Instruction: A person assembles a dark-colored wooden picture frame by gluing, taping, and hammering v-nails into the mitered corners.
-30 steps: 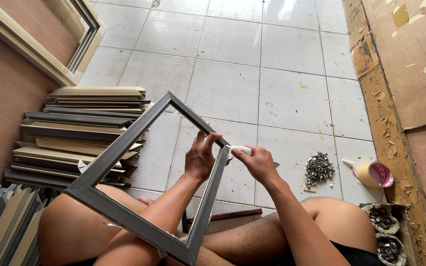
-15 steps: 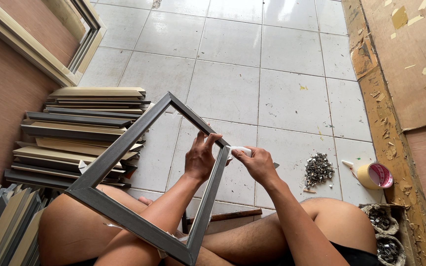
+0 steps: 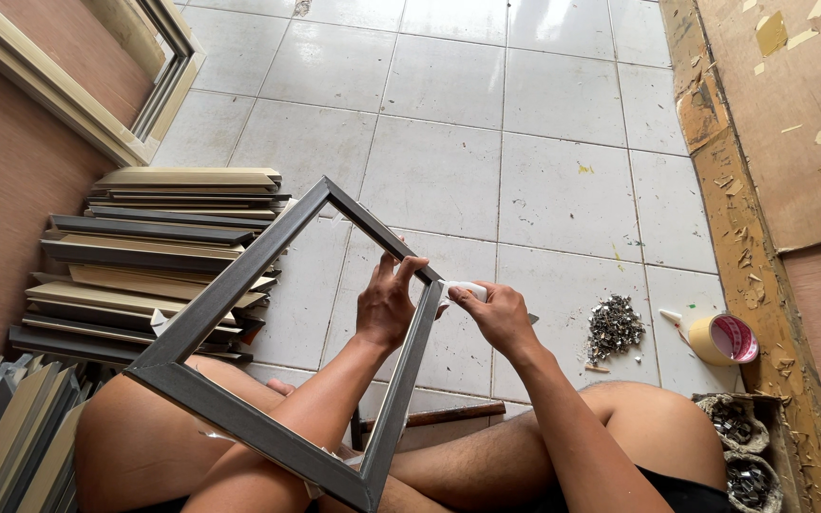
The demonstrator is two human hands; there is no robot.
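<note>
I sit on a tiled floor with a dark grey picture frame (image 3: 239,285) resting across my knees, tilted as a diamond. My left hand (image 3: 387,304) reaches through the frame's opening and grips its right side bar near the right-hand corner. My right hand (image 3: 501,318) sits just outside that same corner and pinches a small white piece (image 3: 466,288) against the frame's outer edge. The two hands are a few centimetres apart.
A stack of finished frames (image 3: 159,252) lies at my left. A pile of small metal bits (image 3: 614,328) and a roll of tape (image 3: 724,339) sit on the floor at the right. A wooden-handled tool (image 3: 448,415) lies under my legs. Brown boards line the right edge.
</note>
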